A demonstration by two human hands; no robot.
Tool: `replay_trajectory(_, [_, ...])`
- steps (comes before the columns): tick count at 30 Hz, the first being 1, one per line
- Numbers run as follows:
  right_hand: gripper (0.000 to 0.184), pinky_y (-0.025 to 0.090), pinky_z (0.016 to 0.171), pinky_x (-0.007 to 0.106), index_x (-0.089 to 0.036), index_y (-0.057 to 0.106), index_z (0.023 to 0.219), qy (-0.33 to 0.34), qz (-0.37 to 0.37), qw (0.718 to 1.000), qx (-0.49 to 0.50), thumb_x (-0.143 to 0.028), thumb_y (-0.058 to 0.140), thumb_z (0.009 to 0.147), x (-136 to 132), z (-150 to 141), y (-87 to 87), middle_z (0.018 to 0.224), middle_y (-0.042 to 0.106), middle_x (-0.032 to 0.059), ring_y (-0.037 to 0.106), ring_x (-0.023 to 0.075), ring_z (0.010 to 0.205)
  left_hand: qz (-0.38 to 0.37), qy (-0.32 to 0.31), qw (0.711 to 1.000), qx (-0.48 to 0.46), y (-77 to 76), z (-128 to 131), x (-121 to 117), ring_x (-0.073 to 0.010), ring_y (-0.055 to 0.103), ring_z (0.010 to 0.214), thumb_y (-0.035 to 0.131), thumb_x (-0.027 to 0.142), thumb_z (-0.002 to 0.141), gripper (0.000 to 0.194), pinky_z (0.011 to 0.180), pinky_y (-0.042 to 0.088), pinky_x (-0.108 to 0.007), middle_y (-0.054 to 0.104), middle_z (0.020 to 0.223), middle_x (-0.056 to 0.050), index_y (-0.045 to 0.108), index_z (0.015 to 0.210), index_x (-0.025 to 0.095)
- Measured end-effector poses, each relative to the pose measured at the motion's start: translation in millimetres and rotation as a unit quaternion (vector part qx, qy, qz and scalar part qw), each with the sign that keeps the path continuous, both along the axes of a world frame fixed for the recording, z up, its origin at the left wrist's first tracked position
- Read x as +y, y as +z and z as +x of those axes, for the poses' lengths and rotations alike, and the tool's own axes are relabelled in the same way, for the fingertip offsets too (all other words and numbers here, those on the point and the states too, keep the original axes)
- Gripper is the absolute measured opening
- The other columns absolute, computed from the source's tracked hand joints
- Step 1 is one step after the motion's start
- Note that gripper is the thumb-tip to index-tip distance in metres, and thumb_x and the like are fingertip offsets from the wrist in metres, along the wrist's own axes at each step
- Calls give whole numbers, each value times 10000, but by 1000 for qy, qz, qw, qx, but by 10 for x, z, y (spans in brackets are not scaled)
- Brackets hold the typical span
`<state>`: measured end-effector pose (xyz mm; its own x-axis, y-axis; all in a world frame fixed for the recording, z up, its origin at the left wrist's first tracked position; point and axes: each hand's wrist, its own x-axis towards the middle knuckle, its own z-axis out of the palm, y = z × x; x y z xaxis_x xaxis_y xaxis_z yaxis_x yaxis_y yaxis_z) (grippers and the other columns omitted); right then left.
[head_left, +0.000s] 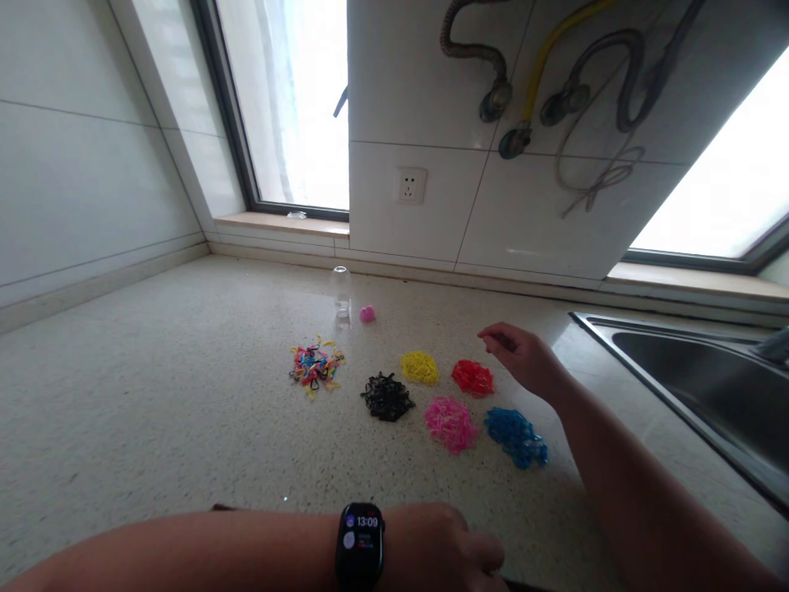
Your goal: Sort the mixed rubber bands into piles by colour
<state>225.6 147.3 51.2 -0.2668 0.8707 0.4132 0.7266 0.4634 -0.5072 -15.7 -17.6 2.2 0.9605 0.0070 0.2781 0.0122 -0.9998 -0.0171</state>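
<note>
My right hand [518,352] hovers just above and to the right of a pile of red rubber bands [473,378]. Its thumb and fingers are pinched together; anything between them is too small to make out. My left hand [440,543], with a black watch [360,543] on the wrist, lies at the near edge, its visible fingers curled in. Between the hands are sorted piles of yellow bands [420,367], black bands [387,397], pink bands [450,424] and blue bands [516,437]. A mixed-colour pile of bands [316,366] lies farther left.
An upright clear bottle [341,292] stands behind the mixed pile, with a pink cap [367,313] beside it. A steel sink [708,386] is set into the speckled counter [185,395] on the right. Behind are a tiled wall, a socket [412,186] and pipes.
</note>
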Motion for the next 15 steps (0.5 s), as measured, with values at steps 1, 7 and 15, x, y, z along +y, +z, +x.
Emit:
replay_trajectory(1, [297,414,577,261,-175,689,1022,9,6,1000,5,-387,511,915,-59,-95,80,770,683,46,553,134,605,-1,0,1000,-1,-3,3,-1,-133,537,771,620,267,921,131,460,403,-269,600,812,0,617,808,202])
replay_trajectory(7, [214,397,632,256,-198,704,1003,148,19,981,-125,-311,546,913,-274,-873,468,750,682,17,568,118,641,-17,24,999,27,10,25,24,-119,486,582,641,279,908,105,378,339,-248,575,730,-9,616,846,198])
replay_trajectory(15, [245,428,730,279,-224,687,1098,271,44,927,-257,-249,561,890,-20,-1920,376,1052,739,52,661,182,904,-34,10,999,-5,-98,-2,28,-128,413,526,550,304,951,115,374,294,-245,524,699,-6,592,919,202])
